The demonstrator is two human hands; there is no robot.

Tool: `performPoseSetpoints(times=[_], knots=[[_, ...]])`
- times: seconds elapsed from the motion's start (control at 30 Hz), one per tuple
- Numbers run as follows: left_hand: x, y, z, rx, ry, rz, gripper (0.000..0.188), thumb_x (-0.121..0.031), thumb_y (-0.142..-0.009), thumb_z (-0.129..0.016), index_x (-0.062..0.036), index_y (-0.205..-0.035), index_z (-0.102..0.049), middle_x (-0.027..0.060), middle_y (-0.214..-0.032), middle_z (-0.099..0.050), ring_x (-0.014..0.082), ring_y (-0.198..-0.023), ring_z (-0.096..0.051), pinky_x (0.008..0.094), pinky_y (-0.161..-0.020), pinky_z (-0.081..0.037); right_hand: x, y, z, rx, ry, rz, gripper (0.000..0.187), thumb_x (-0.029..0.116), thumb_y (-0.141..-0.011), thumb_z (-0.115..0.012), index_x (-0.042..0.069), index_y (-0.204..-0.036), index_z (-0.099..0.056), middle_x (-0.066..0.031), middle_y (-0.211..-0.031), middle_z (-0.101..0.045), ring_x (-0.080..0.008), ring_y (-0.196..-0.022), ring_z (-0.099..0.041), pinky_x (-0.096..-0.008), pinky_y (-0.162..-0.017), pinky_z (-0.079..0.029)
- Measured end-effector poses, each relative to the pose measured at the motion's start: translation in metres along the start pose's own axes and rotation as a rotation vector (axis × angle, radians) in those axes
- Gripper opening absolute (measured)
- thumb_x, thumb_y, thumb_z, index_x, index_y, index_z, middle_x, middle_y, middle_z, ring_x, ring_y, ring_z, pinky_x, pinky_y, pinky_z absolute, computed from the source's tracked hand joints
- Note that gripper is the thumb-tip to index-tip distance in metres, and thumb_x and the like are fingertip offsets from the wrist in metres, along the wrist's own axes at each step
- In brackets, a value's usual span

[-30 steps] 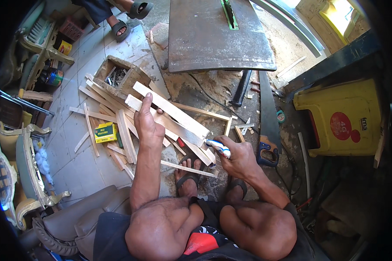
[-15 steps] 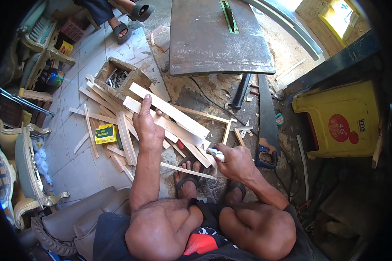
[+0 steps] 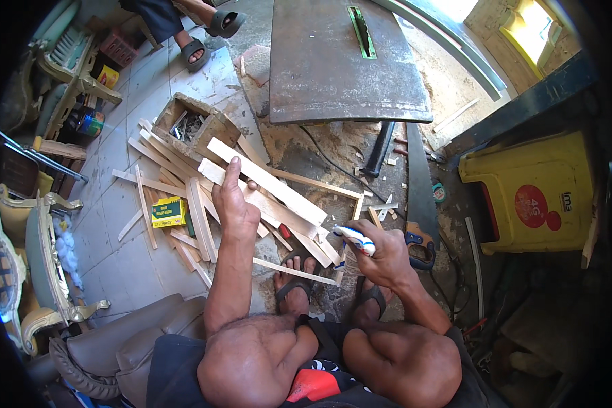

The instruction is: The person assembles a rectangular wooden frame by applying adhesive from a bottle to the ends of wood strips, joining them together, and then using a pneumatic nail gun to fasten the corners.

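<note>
Two pale wooden strips lie side by side in my left hand. Its thumb presses along the edge of one strip, and the fingers are mostly hidden beneath. My right hand is closed around a white squeeze bottle with blue and red marks, tilted beside the near ends of the strips. Whether the bottle touches the wood cannot be told. Below my hands a thin wooden frame lies near my sandalled feet. More loose wooden strips are piled under and left of my left hand.
A wooden box of metal bits and a yellow-green carton stand left. Ahead is a saw table with a slotted top. At right lie a handsaw, a hammer and a yellow plastic stool. Another person's feet are at upper left.
My right hand has turned and drawn slightly back from the strip ends, so more of the white bottle shows. My left hand keeps its hold on the strips. The whole view has shifted slightly.
</note>
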State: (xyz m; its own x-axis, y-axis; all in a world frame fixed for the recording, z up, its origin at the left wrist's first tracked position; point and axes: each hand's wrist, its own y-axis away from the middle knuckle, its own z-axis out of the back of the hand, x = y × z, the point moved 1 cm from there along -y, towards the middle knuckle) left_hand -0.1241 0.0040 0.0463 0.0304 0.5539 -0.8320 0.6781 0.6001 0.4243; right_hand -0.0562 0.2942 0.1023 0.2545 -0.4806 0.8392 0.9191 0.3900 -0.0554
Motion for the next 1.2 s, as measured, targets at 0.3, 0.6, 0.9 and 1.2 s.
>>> performPoseSetpoints(times=[0.3,0.6,0.9,1.2], knots=[[0.002,0.011,-0.005,0.046,-0.002,0.035,0.020,-0.016,-0.096,-0.074,-0.0063,-0.113,-0.068,0.0011,-0.096,-0.066,0.0100,-0.081,-0.059,0.0249,-0.054,-0.043,0.008,-0.001,0.000,0.050,0.003,0.019,0.029,0.002,-0.084,-0.070,0.005,-0.112,-0.073,-0.0198,-0.083,-0.071,-0.0347,-0.073,-0.073,-0.0389,-0.065,-0.056],[-0.017,0.043,-0.024,0.348,-0.266,-0.110,0.026,-0.018,-0.096,-0.072,-0.0012,-0.116,-0.068,0.0030,-0.090,-0.068,0.0101,-0.070,-0.061,0.0237,-0.051,-0.043,-0.001,-0.015,0.027,-0.235,-0.019,-0.004,0.022,0.006,-0.089,-0.073,0.005,-0.111,-0.073,-0.0155,-0.084,-0.073,-0.0300,-0.075,-0.076,-0.0353,-0.063,-0.056],[-0.040,0.093,-0.049,0.897,-0.850,-0.903,0.039,0.004,-0.080,-0.080,-0.0029,-0.119,-0.075,0.0122,-0.102,-0.073,0.0230,-0.092,-0.073,0.0315,-0.077,-0.057,0.050,-0.053,0.088,-0.240,0.094,0.160,0.027,0.003,-0.085,-0.074,0.005,-0.112,-0.073,-0.0174,-0.085,-0.073,-0.0334,-0.078,-0.076,-0.0364,-0.066,-0.057],[-0.038,0.086,-0.035,0.906,-0.879,-1.011,0.040,0.003,-0.079,-0.077,-0.0017,-0.119,-0.075,0.0151,-0.104,-0.073,0.0289,-0.090,-0.072,0.0377,-0.077,-0.058,0.005,-0.062,0.074,0.013,0.444,-0.205,0.017,0.022,-0.091,-0.067,0.009,-0.101,-0.072,-0.0226,-0.081,-0.071,-0.0434,-0.077,-0.070,-0.0549,-0.072,-0.055]])
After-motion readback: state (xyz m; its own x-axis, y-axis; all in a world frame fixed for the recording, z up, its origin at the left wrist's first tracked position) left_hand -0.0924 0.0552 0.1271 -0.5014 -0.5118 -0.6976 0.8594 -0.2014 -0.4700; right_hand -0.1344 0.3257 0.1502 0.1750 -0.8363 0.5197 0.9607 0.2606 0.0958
